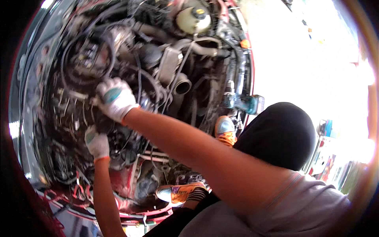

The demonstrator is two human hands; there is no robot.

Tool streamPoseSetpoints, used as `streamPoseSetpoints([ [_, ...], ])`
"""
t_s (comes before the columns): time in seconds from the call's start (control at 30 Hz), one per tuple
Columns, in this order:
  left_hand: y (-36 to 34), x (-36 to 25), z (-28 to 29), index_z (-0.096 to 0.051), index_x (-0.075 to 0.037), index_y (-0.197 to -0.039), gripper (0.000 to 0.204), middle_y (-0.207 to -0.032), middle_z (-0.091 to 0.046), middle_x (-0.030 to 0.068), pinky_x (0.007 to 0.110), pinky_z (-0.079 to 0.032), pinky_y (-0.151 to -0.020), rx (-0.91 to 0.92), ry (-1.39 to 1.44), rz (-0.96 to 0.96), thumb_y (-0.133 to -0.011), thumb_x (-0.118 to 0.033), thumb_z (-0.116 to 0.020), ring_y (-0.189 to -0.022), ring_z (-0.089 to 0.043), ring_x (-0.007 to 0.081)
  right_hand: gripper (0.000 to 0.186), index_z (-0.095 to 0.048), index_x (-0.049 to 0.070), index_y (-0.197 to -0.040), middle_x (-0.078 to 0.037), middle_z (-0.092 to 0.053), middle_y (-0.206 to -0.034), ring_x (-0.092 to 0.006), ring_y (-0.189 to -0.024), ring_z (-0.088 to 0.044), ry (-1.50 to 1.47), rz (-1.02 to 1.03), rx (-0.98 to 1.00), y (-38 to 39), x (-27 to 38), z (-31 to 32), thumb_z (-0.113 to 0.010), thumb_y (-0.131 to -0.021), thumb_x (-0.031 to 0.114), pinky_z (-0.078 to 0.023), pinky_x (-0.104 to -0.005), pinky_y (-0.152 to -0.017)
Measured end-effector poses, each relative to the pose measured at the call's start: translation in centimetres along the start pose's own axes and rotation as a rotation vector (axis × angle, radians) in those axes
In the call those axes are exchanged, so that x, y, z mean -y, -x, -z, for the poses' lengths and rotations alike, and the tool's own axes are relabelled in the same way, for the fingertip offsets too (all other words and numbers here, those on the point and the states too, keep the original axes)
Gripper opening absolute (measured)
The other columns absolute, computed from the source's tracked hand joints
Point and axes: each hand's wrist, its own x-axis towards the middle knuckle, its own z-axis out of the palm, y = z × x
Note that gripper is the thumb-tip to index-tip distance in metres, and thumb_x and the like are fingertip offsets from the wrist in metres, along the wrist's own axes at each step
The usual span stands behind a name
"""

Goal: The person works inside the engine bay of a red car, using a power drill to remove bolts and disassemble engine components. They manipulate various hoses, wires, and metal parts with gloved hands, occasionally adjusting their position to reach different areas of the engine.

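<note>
Both my hands wear white work gloves with teal patches and orange cuffs, and both are inside a car's engine bay. My right hand (pixel 116 98) reaches across from the right, its fingers curled down among the engine parts beside a looped dark hose (pixel 64 65). What those fingers grip is hidden beneath the glove. Lower and a little to the left, my left hand (pixel 96 143) has its fingers bent in against dark parts and wiring (pixel 77 125). Whatever it holds is too blurred to make out. A ribbed hose (pixel 149 81) runs just right of my right hand.
A metal pipe with a round open end (pixel 182 86) and a grey metal housing (pixel 169 65) stand right of my hands. Farther off is a pale fluid reservoir (pixel 193 20). A teal cordless drill (pixel 248 103) rests on the front edge. My orange shoes (pixel 179 193) are among the parts.
</note>
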Motion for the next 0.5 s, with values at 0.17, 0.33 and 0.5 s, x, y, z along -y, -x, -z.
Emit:
streamPoseSetpoints([
  [0.17,-1.2,-3.3,0.0,-0.07,0.003,-0.119,0.031,-0.114,-0.075,0.0204,0.047,-0.052,-0.092,-0.003,0.008,0.148,-0.095,-0.013,-0.062,-0.103,-0.07,0.0408,0.042,-0.068,0.006,-0.127,-0.019,-0.064,-0.131,-0.0369,-0.121,-0.063,0.184,0.089,0.483,-1.6,-2.7,3.9,-0.064,-0.097,0.035,-0.052,-0.0469,-0.1],
  [0.33,-1.0,-2.2,3.1,-0.067,0.004,-0.126,0.035,-0.122,-0.073,0.0226,0.047,-0.051,-0.094,0.171,0.054,0.256,-0.096,-0.013,-0.061,-0.106,-0.068,0.0426,0.045,-0.072,0.008,-0.123,-0.018,-0.071,-0.122,-0.0365,-0.114,-0.067,0.367,0.615,0.815,-6.6,-5.8,20.2,-0.051,-0.102,0.042,-0.055,-0.0465,-0.093],
  [0.5,-1.2,-0.8,1.8,-0.07,0.005,-0.113,0.029,-0.115,-0.073,0.0238,0.045,-0.052,-0.093,0.028,0.0,0.184,-0.096,-0.016,-0.062,-0.106,-0.068,0.043,0.032,-0.075,0.011,-0.111,-0.007,-0.076,-0.093,-0.0236,-0.074,-0.071,0.439,-0.073,0.142,-1.8,-18.9,40.2,-0.061,-0.103,0.038,-0.061,-0.0359,-0.081],
])
